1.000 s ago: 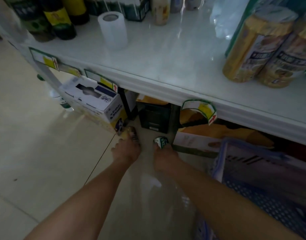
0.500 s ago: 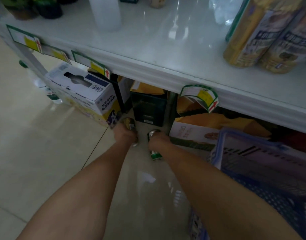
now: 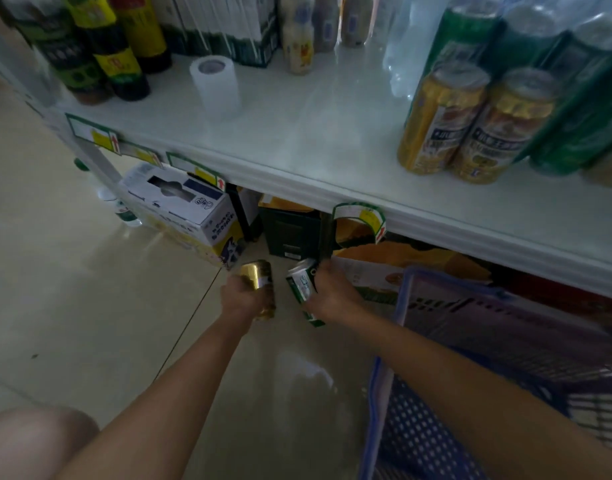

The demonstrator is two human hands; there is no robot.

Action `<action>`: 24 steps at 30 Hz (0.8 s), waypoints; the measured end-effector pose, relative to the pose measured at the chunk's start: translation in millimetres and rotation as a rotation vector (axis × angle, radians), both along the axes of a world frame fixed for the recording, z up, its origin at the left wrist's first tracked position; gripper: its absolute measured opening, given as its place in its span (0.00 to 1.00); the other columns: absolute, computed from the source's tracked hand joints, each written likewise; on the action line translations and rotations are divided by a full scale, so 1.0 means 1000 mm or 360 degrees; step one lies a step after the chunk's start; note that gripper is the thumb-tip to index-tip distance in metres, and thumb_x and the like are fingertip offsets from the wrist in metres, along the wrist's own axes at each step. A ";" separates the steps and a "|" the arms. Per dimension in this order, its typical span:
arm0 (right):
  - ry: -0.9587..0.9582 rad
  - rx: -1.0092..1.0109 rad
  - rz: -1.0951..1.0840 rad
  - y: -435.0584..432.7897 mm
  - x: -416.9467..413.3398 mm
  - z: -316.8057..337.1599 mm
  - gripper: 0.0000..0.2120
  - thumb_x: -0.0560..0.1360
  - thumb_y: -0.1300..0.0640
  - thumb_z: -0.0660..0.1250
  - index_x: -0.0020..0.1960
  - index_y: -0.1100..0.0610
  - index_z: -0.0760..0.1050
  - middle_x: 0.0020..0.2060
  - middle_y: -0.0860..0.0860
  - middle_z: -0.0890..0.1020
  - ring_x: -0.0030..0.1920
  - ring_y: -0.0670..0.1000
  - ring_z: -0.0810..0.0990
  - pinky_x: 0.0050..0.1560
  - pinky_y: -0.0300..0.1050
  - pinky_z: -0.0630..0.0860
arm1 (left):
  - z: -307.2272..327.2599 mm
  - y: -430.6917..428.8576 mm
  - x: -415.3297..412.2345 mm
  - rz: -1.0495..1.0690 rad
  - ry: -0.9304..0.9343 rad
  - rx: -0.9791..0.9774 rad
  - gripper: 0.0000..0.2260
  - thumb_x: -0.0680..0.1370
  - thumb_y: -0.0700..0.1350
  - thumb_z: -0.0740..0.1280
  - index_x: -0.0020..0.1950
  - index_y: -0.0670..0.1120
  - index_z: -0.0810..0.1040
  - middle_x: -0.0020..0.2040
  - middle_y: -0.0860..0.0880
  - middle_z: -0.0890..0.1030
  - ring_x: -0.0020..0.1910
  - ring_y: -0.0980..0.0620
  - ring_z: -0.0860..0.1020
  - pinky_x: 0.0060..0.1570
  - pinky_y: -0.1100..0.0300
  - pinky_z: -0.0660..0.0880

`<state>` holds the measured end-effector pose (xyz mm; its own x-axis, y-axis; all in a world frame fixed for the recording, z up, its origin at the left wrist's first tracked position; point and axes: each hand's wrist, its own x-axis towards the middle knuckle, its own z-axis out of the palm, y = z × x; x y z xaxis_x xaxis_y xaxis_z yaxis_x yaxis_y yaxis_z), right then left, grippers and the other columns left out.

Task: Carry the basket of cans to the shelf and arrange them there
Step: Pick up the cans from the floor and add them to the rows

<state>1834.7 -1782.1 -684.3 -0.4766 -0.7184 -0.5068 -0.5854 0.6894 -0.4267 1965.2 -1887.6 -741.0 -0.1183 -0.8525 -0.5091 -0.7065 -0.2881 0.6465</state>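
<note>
Down near the floor, we are seeing a bare knee at the lower left and two forearms that are reaching forward from us. At the lower right, the blue basket is standing on the pale tiled floor, just beside the right forearm; what it is holding inside we cannot tell. A little further, the left hand is wrapping its fingers around a gold can, which is tilting with its top pointing away from us. Just beside it, the right hand is grasping a green and white can from the right side, also tilted. The two cans are near each other but not touching, and both are staying low, in front of the space under the shelf.

Beyond the hands, a white and blue carton, a dark green box and an orange package are sitting under the shelf. Above them, the white shelf is running across the view, with price tags hanging on its front edge. On the shelf, two gold cans are standing upright at the right, touching each other, with green cans behind them. Farther left, a white roll is standing alone, and dark bottles with yellow labels are standing at the far left corner.
</note>
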 end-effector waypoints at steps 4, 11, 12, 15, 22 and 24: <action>0.0007 -0.0162 0.0121 0.025 -0.003 0.036 0.39 0.77 0.58 0.71 0.78 0.63 0.51 0.64 0.61 0.75 0.59 0.59 0.79 0.50 0.49 0.79 | 0.040 0.015 0.011 -0.0178 0.0004 -0.0208 0.15 0.71 0.39 0.77 0.37 0.48 0.70 0.35 0.51 0.72 0.35 0.49 0.73 0.29 0.63 0.69; 0.0074 -0.0515 0.0173 0.081 -0.007 0.083 0.31 0.76 0.50 0.73 0.70 0.54 0.57 0.58 0.55 0.79 0.49 0.50 0.81 0.40 0.40 0.81 | 0.113 0.035 0.031 -0.0418 0.0175 -0.0260 0.20 0.69 0.39 0.79 0.49 0.54 0.72 0.41 0.59 0.77 0.38 0.63 0.76 0.28 0.67 0.70; 0.0049 -0.0588 0.0151 0.091 -0.009 0.089 0.31 0.76 0.50 0.74 0.69 0.52 0.58 0.58 0.53 0.79 0.49 0.48 0.80 0.38 0.34 0.78 | 0.121 0.039 0.035 -0.0426 0.0206 -0.0218 0.22 0.69 0.39 0.80 0.53 0.54 0.72 0.44 0.59 0.79 0.40 0.62 0.78 0.30 0.66 0.72; -0.0048 -0.0799 0.0011 0.124 -0.015 0.107 0.31 0.75 0.52 0.76 0.68 0.47 0.60 0.57 0.46 0.78 0.50 0.37 0.79 0.42 0.30 0.79 | 0.143 0.054 0.044 -0.0519 0.0279 -0.0164 0.26 0.69 0.41 0.81 0.60 0.54 0.72 0.49 0.56 0.81 0.46 0.59 0.80 0.35 0.65 0.75; -0.0004 -0.1001 -0.0363 0.188 -0.044 0.152 0.34 0.69 0.42 0.76 0.57 0.21 0.54 0.48 0.18 0.72 0.49 0.17 0.70 0.40 0.15 0.67 | 0.194 0.087 0.013 -0.0991 0.0525 -0.0063 0.27 0.64 0.51 0.84 0.58 0.61 0.75 0.49 0.67 0.83 0.46 0.72 0.80 0.32 0.76 0.75; 0.0077 -0.1031 -0.0428 0.201 -0.058 0.164 0.33 0.66 0.36 0.74 0.57 0.19 0.53 0.51 0.16 0.71 0.52 0.19 0.71 0.42 0.16 0.68 | 0.213 0.093 -0.015 -0.1150 0.0594 -0.0080 0.28 0.62 0.54 0.84 0.58 0.61 0.76 0.49 0.69 0.82 0.46 0.68 0.81 0.35 0.75 0.76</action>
<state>1776.3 -1581.4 -520.5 -0.6912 -0.7226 0.0097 -0.4589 0.4285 -0.7783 1950.1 -1795.1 -528.2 -0.8024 -0.5212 -0.2906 -0.4420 0.1920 0.8762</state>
